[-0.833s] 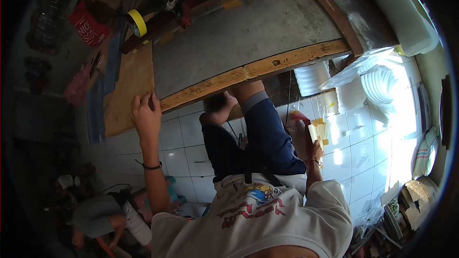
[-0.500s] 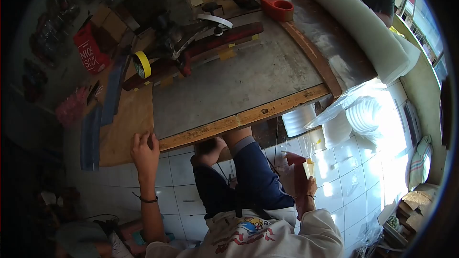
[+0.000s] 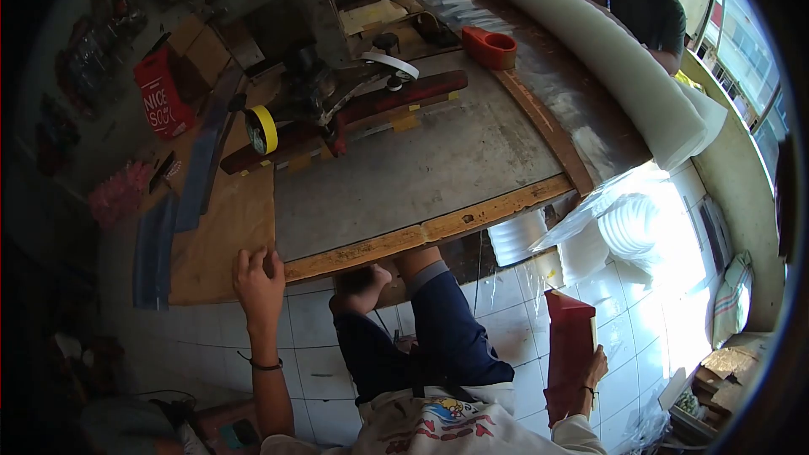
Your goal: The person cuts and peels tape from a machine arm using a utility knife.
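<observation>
My left hand [image 3: 259, 286] rests at the near edge of the table, by the corner where the brown board [image 3: 223, 244] meets the wooden edge strip [image 3: 421, 232]. Its fingers are bent over the edge, and whether they pinch anything is hidden. On the right, low beside my leg, my right hand [image 3: 597, 367] holds a dark red folded piece [image 3: 570, 354] with a pale edge, over the tiled floor. A red and black tool with yellow tape pieces [image 3: 404, 109] lies across the grey table surface [image 3: 421, 173].
Yellow tape [image 3: 262, 130] stands near a red bag [image 3: 160, 94]. An orange tape holder [image 3: 489, 48] sits near a long white foam roll [image 3: 590, 55]. Another person [image 3: 645, 13] is behind the roll. Blue strips [image 3: 154, 253] lie at left. Clear plastic and white foam lie at right.
The view has tilted up, showing more of the far table and the person behind. My right hand has moved outward with the red piece, which now shows more fully. My left hand stays at the edge.
</observation>
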`<action>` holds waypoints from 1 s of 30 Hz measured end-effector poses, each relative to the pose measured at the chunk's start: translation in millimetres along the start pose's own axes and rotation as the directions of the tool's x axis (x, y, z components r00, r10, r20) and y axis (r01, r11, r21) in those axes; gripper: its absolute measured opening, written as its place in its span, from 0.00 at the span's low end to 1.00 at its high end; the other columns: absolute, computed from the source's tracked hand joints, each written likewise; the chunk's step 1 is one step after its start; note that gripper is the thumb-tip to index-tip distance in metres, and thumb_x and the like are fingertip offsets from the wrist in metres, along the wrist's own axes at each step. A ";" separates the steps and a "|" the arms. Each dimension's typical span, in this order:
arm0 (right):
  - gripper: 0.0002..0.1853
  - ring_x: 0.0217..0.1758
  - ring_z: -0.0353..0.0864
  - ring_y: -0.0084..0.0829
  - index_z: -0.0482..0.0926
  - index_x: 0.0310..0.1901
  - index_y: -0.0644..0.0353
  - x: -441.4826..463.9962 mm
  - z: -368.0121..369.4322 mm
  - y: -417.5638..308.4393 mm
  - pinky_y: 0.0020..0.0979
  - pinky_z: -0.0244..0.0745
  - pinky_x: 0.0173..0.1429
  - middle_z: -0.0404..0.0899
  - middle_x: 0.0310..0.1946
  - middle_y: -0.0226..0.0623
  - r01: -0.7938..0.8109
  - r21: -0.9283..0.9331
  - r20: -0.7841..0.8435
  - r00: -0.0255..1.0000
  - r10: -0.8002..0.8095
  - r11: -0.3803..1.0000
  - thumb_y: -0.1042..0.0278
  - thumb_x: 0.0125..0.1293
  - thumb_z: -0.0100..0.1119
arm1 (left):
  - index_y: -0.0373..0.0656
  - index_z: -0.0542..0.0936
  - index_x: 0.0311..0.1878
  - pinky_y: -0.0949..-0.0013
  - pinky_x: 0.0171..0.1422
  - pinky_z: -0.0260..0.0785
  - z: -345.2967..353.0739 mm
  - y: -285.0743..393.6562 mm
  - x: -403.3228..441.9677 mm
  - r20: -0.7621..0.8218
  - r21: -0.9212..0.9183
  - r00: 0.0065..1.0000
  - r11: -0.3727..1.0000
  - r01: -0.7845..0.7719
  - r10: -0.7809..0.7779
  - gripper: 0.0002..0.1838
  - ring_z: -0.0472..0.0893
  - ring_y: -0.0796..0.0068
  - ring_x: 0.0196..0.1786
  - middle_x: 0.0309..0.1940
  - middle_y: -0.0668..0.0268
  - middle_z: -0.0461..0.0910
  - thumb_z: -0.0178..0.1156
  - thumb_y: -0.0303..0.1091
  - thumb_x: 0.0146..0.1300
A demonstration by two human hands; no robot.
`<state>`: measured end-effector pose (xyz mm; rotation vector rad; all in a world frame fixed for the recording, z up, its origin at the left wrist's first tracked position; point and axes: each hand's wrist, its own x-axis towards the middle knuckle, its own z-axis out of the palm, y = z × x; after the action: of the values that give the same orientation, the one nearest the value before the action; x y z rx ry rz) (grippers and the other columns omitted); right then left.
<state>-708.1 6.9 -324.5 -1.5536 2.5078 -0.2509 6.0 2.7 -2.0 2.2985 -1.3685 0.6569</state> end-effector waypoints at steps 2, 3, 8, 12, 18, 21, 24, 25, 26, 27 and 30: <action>0.09 0.44 0.88 0.53 0.78 0.46 0.60 -3.0 -9.0 10.9 0.49 0.81 0.46 0.86 0.41 0.53 -0.020 -0.028 -0.030 0.999 0.019 0.999 0.70 0.74 0.47 | 0.31 0.86 0.45 0.50 0.50 0.74 -0.5 -0.8 0.3 0.005 -0.006 1.000 1.000 -0.001 0.001 0.14 0.79 0.50 0.45 0.38 0.53 0.76 0.64 0.35 0.68; 0.09 0.44 0.87 0.53 0.78 0.46 0.60 -4.4 -11.3 15.8 0.49 0.81 0.46 0.86 0.41 0.53 -0.028 -0.038 -0.039 0.999 0.026 0.999 0.70 0.74 0.47 | 0.31 0.86 0.45 0.50 0.49 0.74 -0.7 -0.8 -0.2 0.012 -0.013 1.000 1.000 0.009 -0.009 0.14 0.79 0.50 0.45 0.38 0.53 0.76 0.64 0.36 0.68; 0.09 0.43 0.87 0.54 0.78 0.46 0.61 -8.0 -2.7 30.1 0.50 0.80 0.45 0.86 0.41 0.53 -0.061 -0.098 -0.060 0.997 0.055 0.993 0.69 0.74 0.47 | 0.32 0.86 0.45 0.50 0.49 0.74 -4.4 6.9 0.2 0.001 -0.016 0.999 0.999 0.032 -0.032 0.15 0.79 0.50 0.44 0.38 0.53 0.76 0.63 0.37 0.69; 0.08 0.45 0.86 0.53 0.78 0.44 0.62 -11.7 50.8 46.0 0.51 0.79 0.46 0.86 0.40 0.53 -0.206 0.042 -0.086 0.974 0.209 0.978 0.72 0.73 0.48 | 0.31 0.86 0.45 0.50 0.50 0.74 -3.5 6.2 -0.1 0.012 -0.009 0.999 0.999 0.033 -0.033 0.15 0.79 0.50 0.46 0.38 0.53 0.76 0.63 0.37 0.69; 0.28 0.48 0.84 0.54 0.84 0.47 0.60 -27.3 83.2 18.5 0.52 0.76 0.55 0.86 0.44 0.52 -0.127 -0.020 -0.082 0.989 0.125 0.992 0.43 0.78 0.41 | 0.31 0.86 0.45 0.50 0.53 0.73 -1.7 3.8 -0.7 0.015 -0.005 0.999 0.999 0.038 -0.038 0.15 0.79 0.50 0.46 0.39 0.53 0.76 0.63 0.37 0.69; 0.24 0.48 0.85 0.53 0.83 0.46 0.60 -18.9 97.6 14.3 0.52 0.77 0.53 0.86 0.43 0.51 -0.126 -0.100 0.031 0.991 0.129 0.987 0.48 0.77 0.42 | 0.31 0.86 0.46 0.50 0.53 0.73 -1.4 4.1 -1.6 0.019 -0.007 0.999 0.999 0.036 -0.036 0.15 0.79 0.51 0.46 0.39 0.53 0.76 0.63 0.36 0.69; 0.19 0.47 0.85 0.52 0.81 0.46 0.59 -8.6 105.5 16.0 0.51 0.78 0.52 0.86 0.43 0.50 -0.123 -0.146 0.091 0.986 0.137 0.982 0.53 0.76 0.44 | 0.31 0.86 0.46 0.51 0.53 0.73 -2.9 3.1 -1.2 0.031 -0.002 0.999 0.999 0.044 -0.043 0.15 0.79 0.51 0.47 0.39 0.53 0.76 0.63 0.36 0.69; 0.18 0.47 0.85 0.52 0.81 0.46 0.59 -6.0 106.5 18.3 0.51 0.79 0.51 0.86 0.43 0.49 -0.120 -0.159 0.103 0.985 0.137 0.980 0.55 0.75 0.45 | 0.30 0.86 0.47 0.51 0.53 0.73 -2.4 4.0 -1.3 0.035 -0.003 0.998 0.999 0.048 -0.048 0.15 0.79 0.51 0.47 0.40 0.53 0.76 0.63 0.36 0.69; 0.17 0.47 0.86 0.51 0.80 0.46 0.59 -2.7 107.9 19.1 0.50 0.79 0.51 0.86 0.43 0.49 -0.117 -0.168 0.114 0.984 0.137 0.979 0.57 0.75 0.45 | 0.30 0.86 0.46 0.51 0.53 0.73 -1.8 4.8 -1.2 0.029 -0.003 0.998 0.999 0.047 -0.047 0.15 0.79 0.51 0.47 0.39 0.53 0.76 0.63 0.36 0.69; 0.15 0.47 0.86 0.51 0.80 0.46 0.59 -0.3 108.5 20.9 0.50 0.79 0.50 0.86 0.42 0.48 -0.112 -0.180 0.124 0.983 0.136 0.977 0.58 0.75 0.46 | 0.30 0.86 0.46 0.51 0.53 0.73 -2.0 4.9 -0.9 0.024 0.000 0.999 0.999 0.044 -0.044 0.15 0.79 0.51 0.46 0.39 0.53 0.76 0.63 0.36 0.69; 0.11 0.47 0.86 0.50 0.78 0.46 0.58 6.6 110.2 27.8 0.49 0.80 0.49 0.86 0.42 0.47 -0.104 -0.194 0.142 0.981 0.133 0.975 0.63 0.74 0.47 | 0.30 0.86 0.46 0.51 0.52 0.74 -1.8 4.1 -0.9 0.016 -0.003 0.999 0.999 0.043 -0.043 0.15 0.79 0.52 0.46 0.39 0.53 0.76 0.63 0.36 0.69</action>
<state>-708.6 7.9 -438.3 -1.4164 2.5498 0.1199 1.6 2.5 -0.6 2.3284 -1.3220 0.6239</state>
